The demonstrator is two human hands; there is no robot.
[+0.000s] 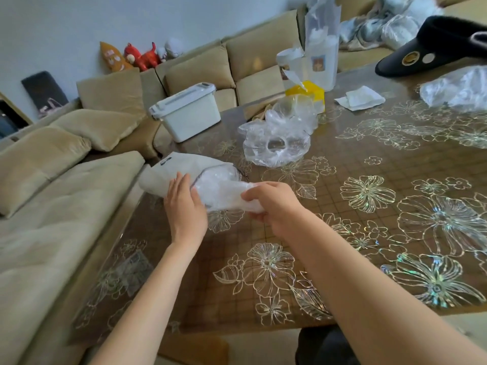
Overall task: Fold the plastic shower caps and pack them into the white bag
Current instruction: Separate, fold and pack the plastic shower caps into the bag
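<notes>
From the head view, my left hand (184,206) lies on the white bag (168,172). Its fingers (180,184) are almost straight and press flat on the cloth, and the thumb is beside the mouth of the bag. I cannot tell if the thumb pinches the rim. My right hand (268,201) has its fingers curled tight around the folded shower cap (224,193). I hold the cap by one end, and its other end is already inside the open mouth of the bag. The bag is at the left edge of the desk (369,233), about the middle of that edge, and its closed end hangs a little over the edge toward the sofa (79,180).

Farther in, toward the far left corner, the loose shower caps (276,140) lie in a crumpled heap, apart from the bag. Behind them stands a yellow box (305,92) and a tall clear bag (321,48). A white cloth (361,98) lies near the far edge, and a black visor (434,46) is at the far right corner with more clear plastic (458,90) just beside it. A white storage box (187,111) sits on the sofa, close to the far left corner of the desk.
</notes>
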